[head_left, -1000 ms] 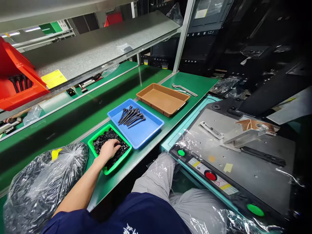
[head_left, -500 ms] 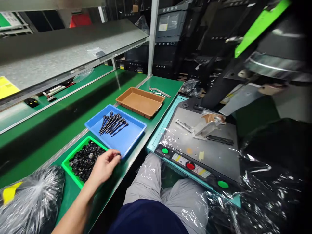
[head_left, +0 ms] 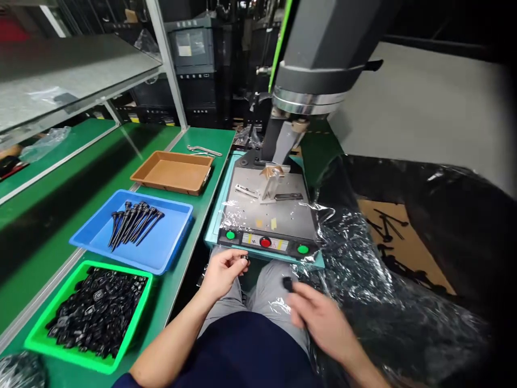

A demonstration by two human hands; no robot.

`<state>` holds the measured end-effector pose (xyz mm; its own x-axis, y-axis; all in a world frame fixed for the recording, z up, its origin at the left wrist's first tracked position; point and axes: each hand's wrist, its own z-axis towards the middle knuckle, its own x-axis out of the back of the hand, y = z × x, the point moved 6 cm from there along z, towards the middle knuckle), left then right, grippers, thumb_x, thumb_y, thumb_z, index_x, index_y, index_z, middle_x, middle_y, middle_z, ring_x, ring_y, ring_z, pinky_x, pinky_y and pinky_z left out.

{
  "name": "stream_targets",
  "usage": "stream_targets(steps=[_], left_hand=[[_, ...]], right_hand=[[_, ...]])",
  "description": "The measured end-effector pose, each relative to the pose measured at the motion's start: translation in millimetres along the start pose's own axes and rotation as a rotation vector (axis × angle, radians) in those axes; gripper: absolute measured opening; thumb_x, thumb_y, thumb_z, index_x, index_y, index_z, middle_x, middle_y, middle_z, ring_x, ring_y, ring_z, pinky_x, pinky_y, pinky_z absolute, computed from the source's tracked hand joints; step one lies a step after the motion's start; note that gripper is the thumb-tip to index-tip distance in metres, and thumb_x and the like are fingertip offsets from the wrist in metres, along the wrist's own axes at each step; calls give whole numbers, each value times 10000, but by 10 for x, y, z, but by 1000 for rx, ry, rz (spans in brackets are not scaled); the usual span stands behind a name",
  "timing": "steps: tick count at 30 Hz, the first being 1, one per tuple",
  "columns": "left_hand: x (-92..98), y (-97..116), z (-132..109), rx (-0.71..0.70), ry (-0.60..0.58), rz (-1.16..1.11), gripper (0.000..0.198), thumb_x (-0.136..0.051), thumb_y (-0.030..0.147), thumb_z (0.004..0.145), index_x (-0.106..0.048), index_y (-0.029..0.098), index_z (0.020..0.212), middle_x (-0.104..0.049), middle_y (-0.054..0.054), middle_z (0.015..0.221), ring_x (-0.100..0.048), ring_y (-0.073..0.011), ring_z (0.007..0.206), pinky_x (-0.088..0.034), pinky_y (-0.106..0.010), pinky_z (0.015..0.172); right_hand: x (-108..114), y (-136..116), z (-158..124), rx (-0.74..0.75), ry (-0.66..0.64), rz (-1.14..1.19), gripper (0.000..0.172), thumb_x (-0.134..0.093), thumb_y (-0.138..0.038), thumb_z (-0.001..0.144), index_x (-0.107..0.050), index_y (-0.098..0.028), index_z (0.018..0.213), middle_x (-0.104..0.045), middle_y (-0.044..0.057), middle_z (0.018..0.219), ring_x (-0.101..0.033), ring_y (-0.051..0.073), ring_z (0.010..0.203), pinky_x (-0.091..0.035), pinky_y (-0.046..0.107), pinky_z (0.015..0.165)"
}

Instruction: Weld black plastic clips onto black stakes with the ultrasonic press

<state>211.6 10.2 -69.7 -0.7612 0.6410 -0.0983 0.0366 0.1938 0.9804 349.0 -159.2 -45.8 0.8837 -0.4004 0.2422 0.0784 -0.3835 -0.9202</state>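
My left hand [head_left: 223, 271] hovers above my lap, just in front of the machine's button panel [head_left: 264, 242], fingers pinched on a small black part [head_left: 244, 261]. My right hand [head_left: 319, 318] is lower right over my lap, blurred by motion, with a small black piece [head_left: 287, 283] at its fingertips. The green tray [head_left: 40, 340] full of black parts lies at the lower left. Behind it, the blue tray [head_left: 169, 248] holds several black pins [head_left: 133, 222].
An empty brown tray [head_left: 171, 173] and a metal tool [head_left: 204, 150] lie farther back on the green bench. The press machine has a metal bed [head_left: 283, 213] with a fixture [head_left: 270, 178] under its head. Plastic sheeting covers a carton [head_left: 398, 242] at right.
My left hand left the green tray and came over my lap holding a small part. My right hand came into view. The view swung right toward the machine.
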Motion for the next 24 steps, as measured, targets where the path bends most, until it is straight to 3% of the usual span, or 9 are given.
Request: stream_targets(steps=[3,7,14,20,24], left_hand=[[-15,21,-25,-26,-1,76,352,-689,402,774,-715,186,1051,-749,-71,902,-697,-196,789,-559,-310,729],[42,74,-96,-97,-2,199,349,-618,378,846,-692,219,1148,-737,-71,1060,-687,-217,962,-544,-336,868],[-15,202,-112,-249,-65,333,292,-606,324,865,-711,236,1122,-708,-75,1130,-647,-219,1055,-503,-355,953],[-28,82,3,-77,-53,98,243,-696,353,790,-768,204,968,-721,-95,1049,-670,-221,920,-550,-317,779],[-56,40,38,31,-35,-59,252,-760,343,722,-777,176,910,-728,-102,1021,-664,-211,867,-541,-307,745]], right_hand=[[-464,1,225,15,-196,113,368,-527,-533,872,-615,-177,853,-540,-32,526,-513,120,446,-431,239,447],[-715,20,466,25,-201,224,379,-549,-530,853,-612,-180,983,-581,-17,696,-505,89,447,-419,212,399],[-625,54,470,51,-122,195,385,-542,-508,863,-613,-186,1062,-586,2,746,-526,97,472,-425,212,390],[-584,11,459,110,-78,139,315,-532,-462,880,-631,-191,1009,-596,10,755,-536,100,489,-424,215,407],[-618,27,456,58,-171,295,311,-545,-479,882,-592,-172,862,-538,-35,553,-472,83,411,-388,189,383]])
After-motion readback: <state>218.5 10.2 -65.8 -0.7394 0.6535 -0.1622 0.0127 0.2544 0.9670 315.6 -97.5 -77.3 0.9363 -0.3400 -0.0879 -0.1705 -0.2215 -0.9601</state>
